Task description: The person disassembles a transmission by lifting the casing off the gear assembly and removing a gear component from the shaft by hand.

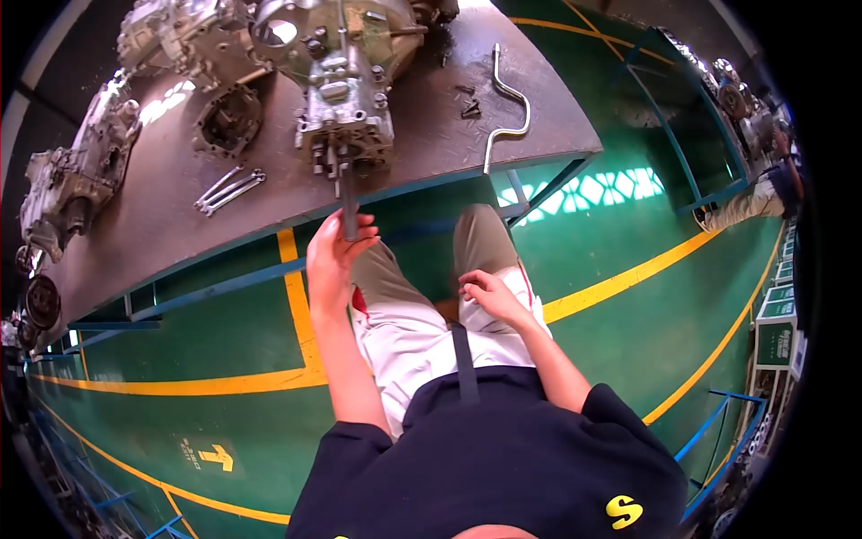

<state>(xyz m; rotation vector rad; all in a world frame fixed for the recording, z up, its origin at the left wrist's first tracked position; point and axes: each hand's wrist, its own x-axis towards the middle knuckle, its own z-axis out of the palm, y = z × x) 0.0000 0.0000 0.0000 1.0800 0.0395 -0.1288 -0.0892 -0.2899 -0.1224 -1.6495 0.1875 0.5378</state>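
A metal gearbox housing (pixel 346 108) lies at the table's front edge, with a grey shaft (pixel 349 202) sticking out of it toward me. My left hand (pixel 337 247) is closed around the free end of that shaft, with the thumb and fingers on either side. My right hand (pixel 480 289) rests over my right thigh, fingers loosely curled and apart, holding nothing. Several wrenches (pixel 231 190) lie on the table left of the housing. A round metal cover (pixel 228 121) sits behind them. Small dark bolts (pixel 470 108) lie to the right of the housing.
The metal-topped table (pixel 422 153) has a blue frame. A bent metal rod (pixel 512 103) lies near its right end. Another housing (pixel 81 180) stands at the left. A person's leg (pixel 750 205) shows at the far right, near green boxes (pixel 776 332).
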